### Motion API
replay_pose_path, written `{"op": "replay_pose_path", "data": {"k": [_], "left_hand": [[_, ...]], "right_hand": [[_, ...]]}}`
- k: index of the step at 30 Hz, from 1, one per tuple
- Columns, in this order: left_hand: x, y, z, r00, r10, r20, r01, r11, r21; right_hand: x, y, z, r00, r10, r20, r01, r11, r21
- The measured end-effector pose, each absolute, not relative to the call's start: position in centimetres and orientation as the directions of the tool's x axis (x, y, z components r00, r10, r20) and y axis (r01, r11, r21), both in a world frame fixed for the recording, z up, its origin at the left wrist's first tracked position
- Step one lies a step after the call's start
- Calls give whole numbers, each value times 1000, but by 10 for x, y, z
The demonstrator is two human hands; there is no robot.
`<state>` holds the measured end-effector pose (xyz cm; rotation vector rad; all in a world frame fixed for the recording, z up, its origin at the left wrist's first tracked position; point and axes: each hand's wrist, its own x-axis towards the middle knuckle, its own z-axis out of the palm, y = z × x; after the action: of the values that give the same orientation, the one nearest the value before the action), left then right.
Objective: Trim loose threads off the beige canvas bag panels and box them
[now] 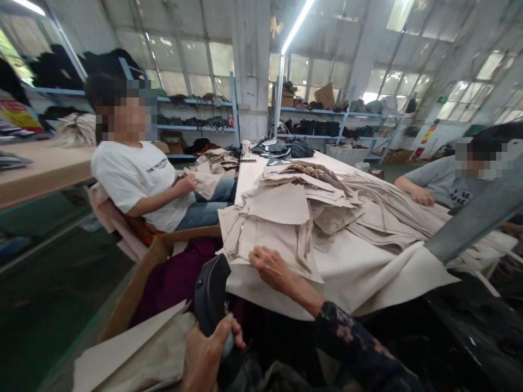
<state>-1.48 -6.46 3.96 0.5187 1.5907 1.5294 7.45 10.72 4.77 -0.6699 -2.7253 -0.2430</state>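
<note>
My left hand (210,348), low in the view, is wrapped round a curved black object (211,288) whose lower part the fingers hide. My right hand (267,264) rests on the near edge of beige fabric pieces (272,237), its fingers curled down with the fingertips at the cloth. Whether a layer is pinched there is too small to tell. Beige cut pieces (281,204) are stacked loosely beyond it on the white-covered table (249,177). More beige fabric (143,348) lies to the lower left, beside my left hand.
A cardboard box (134,288) with purple cloth (175,277) stands left of the table. One person (134,174) sits at the left holding fabric, another (437,174) at the right. A grey metal post (469,218) slants across the right. Shelves line the back.
</note>
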Motion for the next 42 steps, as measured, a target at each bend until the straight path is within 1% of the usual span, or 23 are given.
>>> {"op": "replay_pose_path", "data": {"k": [2,4,6,7,9,13,16,18,21,24,27,30,32,34,35,36,37,38,42], "left_hand": [[-18,-67,34,-564,778,-275,-238,166,957],[-19,-68,31,-555,783,-282,-232,180,956],[-18,-67,30,-535,786,-312,-242,211,947],[-16,-67,30,-523,785,-332,-253,229,940],[-11,-66,31,-507,782,-363,-266,258,929],[2,-59,32,-483,795,-366,-227,290,930],[12,-50,27,-435,814,-385,-226,316,922],[18,-42,23,-386,826,-410,-233,343,910],[21,-27,22,-345,828,-442,-245,376,894],[15,-13,30,-408,817,-407,-240,334,911],[4,-2,42,-493,790,-364,-219,292,931],[-3,6,50,-532,770,-353,-212,282,936],[-3,10,54,-548,766,-338,-208,267,941],[-1,13,55,-542,775,-325,-201,256,945],[0,14,56,-532,784,-322,-200,253,947],[0,15,56,-521,792,-318,-200,249,948],[0,16,56,-515,797,-315,-196,248,949],[0,17,57,-515,799,-311,-187,249,950],[-5,24,60,-541,801,-258,-110,237,965]], "right_hand": [[78,95,25,-840,427,334,467,883,47],[89,86,16,-816,456,355,470,881,-50],[105,80,14,-773,493,399,473,867,-155],[114,79,13,-749,508,425,475,859,-189],[130,77,7,-699,537,473,499,839,-216],[151,70,-14,-571,604,556,554,783,-282],[156,69,-26,-504,626,596,561,761,-326],[156,71,-30,-485,623,614,553,762,-338],[155,74,-33,-476,590,651,530,784,-323],[158,74,-31,-484,556,675,508,807,-301],[165,73,-14,-561,567,603,492,814,-309],[163,89,23,-689,519,507,418,855,-306],[148,114,51,-679,503,535,443,862,-247],[123,149,72,-682,475,557,476,866,-157],[109,167,79,-688,483,541,486,861,-151],[95,186,83,-691,526,497,497,844,-202],[83,204,85,-693,575,435,498,818,-288],[73,220,85,-700,591,402,491,806,-330],[59,261,81,-757,584,293,377,757,-534]]}}
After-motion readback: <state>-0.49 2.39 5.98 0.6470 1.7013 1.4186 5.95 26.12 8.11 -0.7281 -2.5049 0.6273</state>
